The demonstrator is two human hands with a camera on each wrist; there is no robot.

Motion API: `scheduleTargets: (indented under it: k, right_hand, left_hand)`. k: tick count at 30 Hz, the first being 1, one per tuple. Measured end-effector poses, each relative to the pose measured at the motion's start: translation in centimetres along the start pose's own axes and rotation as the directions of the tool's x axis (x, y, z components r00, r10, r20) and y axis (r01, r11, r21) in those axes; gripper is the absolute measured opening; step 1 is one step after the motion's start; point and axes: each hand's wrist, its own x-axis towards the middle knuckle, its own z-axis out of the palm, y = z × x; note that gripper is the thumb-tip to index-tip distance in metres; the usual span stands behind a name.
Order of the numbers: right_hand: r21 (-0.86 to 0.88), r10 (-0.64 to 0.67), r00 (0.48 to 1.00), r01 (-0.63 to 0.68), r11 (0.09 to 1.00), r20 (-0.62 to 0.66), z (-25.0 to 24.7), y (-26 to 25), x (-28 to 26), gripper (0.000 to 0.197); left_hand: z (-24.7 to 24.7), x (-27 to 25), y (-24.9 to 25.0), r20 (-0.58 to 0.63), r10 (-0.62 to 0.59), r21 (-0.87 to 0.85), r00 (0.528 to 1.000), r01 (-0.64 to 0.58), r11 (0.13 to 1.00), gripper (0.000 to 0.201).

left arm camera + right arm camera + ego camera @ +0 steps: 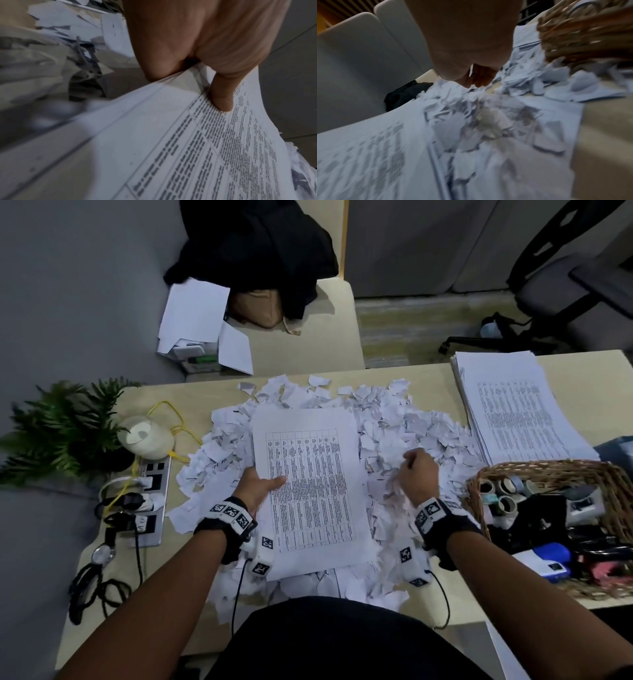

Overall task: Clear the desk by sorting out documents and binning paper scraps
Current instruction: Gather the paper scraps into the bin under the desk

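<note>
Left hand (258, 486) pinches printed document (310, 491) at its long left edge; right hand (419, 474), fingers curled, rakes paper scraps (404, 426) beside its right edge.

head overhead, wrists close, sharing scraps (404, 433)

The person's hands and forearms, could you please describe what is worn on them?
Both forearms are bare, without sleeves. The left hand and right hand each carry a black wrist strap with white blocks bearing black-and-white square markers; a thin black cable trails from each toward the body.
</note>
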Motion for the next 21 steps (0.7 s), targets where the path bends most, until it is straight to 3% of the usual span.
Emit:
scheduleTargets:
  k: [3,5,8,10,15,19,21]
  right_hand:
    - [-0.183,0.102,0.988,-0.079,0.98,0.119,-1.1,3.0,1.4,0.036]
    - [-0.28,0.118,0.968,-0.052,0.958,0.223,-1.2,3.9,1.8,0.038]
    - [-0.27,0.068,0.967,0.001,0.963,0.246,-1.0,3.2,2.1,0.036]
    - [-0.243,0.114,0.956,-0.047,0.969,0.271,-1.2,2.5,2.4,0.039]
    - [-0.269,0.18,0.915,-0.083,0.96,0.36,-1.8,1.3,3.2,0.012]
    - [-0.079,0.135,0.845,-0.11,0.991,0.518,-2.3,0.3,3.2,0.004]
    - [-0.037,0.13,0.825,-0.131,0.991,0.551,-2.6,0.3,3.0,0.016]
  left_hand:
    - [0.1,-0.3,-0.2,0.037,-0.009,-0.059,0.999,0.012,0.998,0.056]
    - [0.1,-0.2,-0.6,0.05,-0.029,-0.087,0.998,0.034,0.996,0.06]
    - [0.1,0.1,-1.0,0.062,-0.048,-0.064,0.997,0.052,0.997,0.072]
    - [0.1,0.2,-1.1,0.058,-0.052,-0.048,0.997,0.055,0.997,0.078]
    - [-0.3,2.0,-3.2,0.038,-0.083,-0.003,0.996,0.083,0.997,0.118]
    - [-0.1,1.3,-2.2,0.018,-0.079,0.016,0.997,0.079,0.997,0.091]
    - [0.3,0.0,-0.6,0.012,-0.076,0.028,0.997,0.076,0.997,0.079]
